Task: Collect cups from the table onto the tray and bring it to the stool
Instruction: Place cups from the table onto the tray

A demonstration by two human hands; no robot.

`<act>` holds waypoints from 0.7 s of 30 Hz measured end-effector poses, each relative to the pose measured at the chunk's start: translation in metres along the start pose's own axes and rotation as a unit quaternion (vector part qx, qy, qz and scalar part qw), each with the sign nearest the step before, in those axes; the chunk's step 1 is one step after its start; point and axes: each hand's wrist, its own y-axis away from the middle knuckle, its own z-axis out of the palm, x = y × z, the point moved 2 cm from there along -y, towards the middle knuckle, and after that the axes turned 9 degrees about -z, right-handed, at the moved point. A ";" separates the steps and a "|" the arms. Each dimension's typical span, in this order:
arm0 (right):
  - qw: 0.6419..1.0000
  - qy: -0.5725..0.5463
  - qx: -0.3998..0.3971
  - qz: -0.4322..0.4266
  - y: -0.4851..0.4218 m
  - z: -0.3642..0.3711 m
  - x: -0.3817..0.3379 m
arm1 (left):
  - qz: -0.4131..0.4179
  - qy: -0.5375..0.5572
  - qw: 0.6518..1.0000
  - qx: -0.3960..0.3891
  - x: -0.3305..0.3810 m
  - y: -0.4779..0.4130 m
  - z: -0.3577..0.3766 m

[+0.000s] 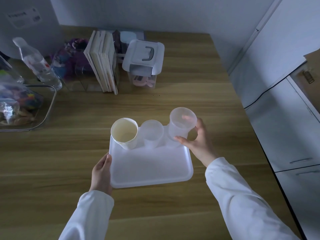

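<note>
A white plastic tray (150, 167) lies on the wooden table. At its far edge stand a white paper cup (125, 133) on the left and a small translucent cup (152, 133) in the middle. My right hand (199, 141) holds a larger translucent cup (181, 124) at the tray's far right corner, thumb in front and fingers behind; whether its base touches the tray I cannot tell. My left hand (102, 172) grips the tray's left edge near its front corner.
At the back of the table are upright books (103, 63), a lidded clear container (143, 61), a water bottle (36, 63) and a clear bin of packets (20, 104) at the left. White cabinets (285, 118) border the table's right edge.
</note>
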 end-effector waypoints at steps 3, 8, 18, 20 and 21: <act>1.000 0.026 0.000 0.002 0.003 0.004 0.003 | 0.001 0.002 1.000 -0.002 0.000 0.002 -0.001; 0.999 0.050 -0.021 -0.002 0.006 0.008 0.005 | 0.005 0.010 1.000 -0.008 -0.001 0.004 -0.002; 0.993 -0.081 -0.023 0.080 0.027 -0.004 0.029 | 0.012 -0.002 1.000 -0.013 -0.002 0.007 -0.001; 0.988 -0.087 0.017 0.124 0.033 -0.008 0.038 | 0.015 0.001 1.000 -0.014 -0.003 0.007 0.000; 0.985 -0.084 0.031 0.147 0.036 -0.011 0.042 | 0.015 0.000 1.000 -0.013 -0.003 0.008 0.000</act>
